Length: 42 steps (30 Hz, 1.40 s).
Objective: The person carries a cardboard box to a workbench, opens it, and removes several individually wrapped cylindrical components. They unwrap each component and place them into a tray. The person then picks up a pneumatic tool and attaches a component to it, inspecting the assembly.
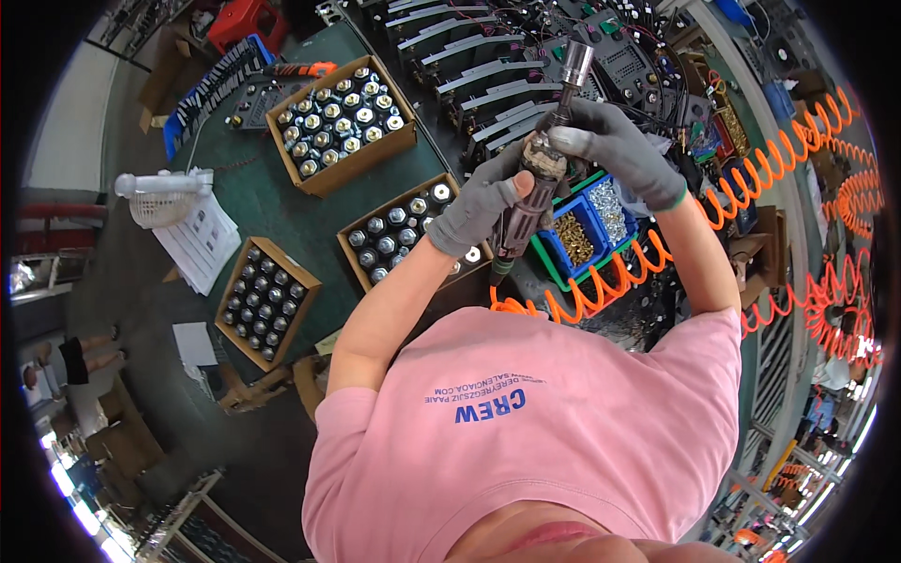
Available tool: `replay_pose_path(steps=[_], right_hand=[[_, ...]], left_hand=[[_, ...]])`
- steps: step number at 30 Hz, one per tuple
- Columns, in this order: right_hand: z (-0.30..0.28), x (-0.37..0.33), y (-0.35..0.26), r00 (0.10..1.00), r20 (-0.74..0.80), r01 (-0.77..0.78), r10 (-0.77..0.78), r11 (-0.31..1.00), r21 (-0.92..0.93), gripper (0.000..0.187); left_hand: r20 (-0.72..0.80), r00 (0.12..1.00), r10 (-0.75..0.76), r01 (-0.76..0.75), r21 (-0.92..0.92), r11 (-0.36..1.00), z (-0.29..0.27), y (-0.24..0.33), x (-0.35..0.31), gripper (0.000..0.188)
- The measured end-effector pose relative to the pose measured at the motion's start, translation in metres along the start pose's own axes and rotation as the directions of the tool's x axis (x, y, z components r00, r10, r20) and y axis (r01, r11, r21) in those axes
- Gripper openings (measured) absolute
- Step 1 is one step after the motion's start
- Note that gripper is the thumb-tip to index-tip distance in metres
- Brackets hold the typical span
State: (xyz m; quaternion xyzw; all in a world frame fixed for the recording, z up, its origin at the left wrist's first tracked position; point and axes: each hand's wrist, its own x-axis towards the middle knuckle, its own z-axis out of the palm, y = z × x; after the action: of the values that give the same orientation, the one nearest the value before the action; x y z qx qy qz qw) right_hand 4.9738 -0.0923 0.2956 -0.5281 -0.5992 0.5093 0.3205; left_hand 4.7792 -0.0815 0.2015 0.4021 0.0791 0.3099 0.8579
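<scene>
Both my hands wear grey gloves and hold an air screwdriver (526, 211), raised at a tilt over the bench. My left hand (477, 208) is closed round its grip, the bare thumb tip showing through the glove. Up at the front end, my right hand (624, 145) has its fingers closed round the worn, taped neck, just below the shaft. A shiny silver socket (576, 68) sits on the end of that shaft, pointing away from me. From the tool's lower end runs an orange coiled air hose (610, 291).
Cardboard boxes of black cylinders with metal tops, one at the back (298, 174), one nearer (352, 235) and one at left (228, 305), stand on the green bench. Blue bins of brass (572, 239) and silver screws (610, 211) sit under the tool. Rows of black assemblies (488, 75) lie beyond.
</scene>
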Motion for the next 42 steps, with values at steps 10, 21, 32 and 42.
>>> replay_pose_path(steps=[10,21,32,42], right_hand=[[-0.006,0.003,0.032,0.952,0.221,-0.216,0.213,0.976,-0.011,0.044],[-0.007,-0.031,0.095,0.958,0.195,-0.242,0.211,0.959,0.149,0.036],[-0.018,-0.051,0.126,0.975,0.117,-0.214,0.189,0.941,0.263,0.049],[-0.038,-0.047,0.086,0.989,0.118,-0.117,0.086,0.948,0.295,0.058]], left_hand=[[-0.008,0.987,-0.162,0.162,0.014,0.987,-0.018,-0.034,-0.005,0.076],[0.112,0.921,-0.372,0.383,-0.108,0.917,-0.041,-0.090,-0.028,0.067],[-0.026,0.922,-0.387,0.388,0.064,0.919,-0.010,-0.086,-0.029,0.064],[0.085,0.938,-0.335,0.339,-0.039,0.940,-0.009,-0.079,-0.003,0.064]])
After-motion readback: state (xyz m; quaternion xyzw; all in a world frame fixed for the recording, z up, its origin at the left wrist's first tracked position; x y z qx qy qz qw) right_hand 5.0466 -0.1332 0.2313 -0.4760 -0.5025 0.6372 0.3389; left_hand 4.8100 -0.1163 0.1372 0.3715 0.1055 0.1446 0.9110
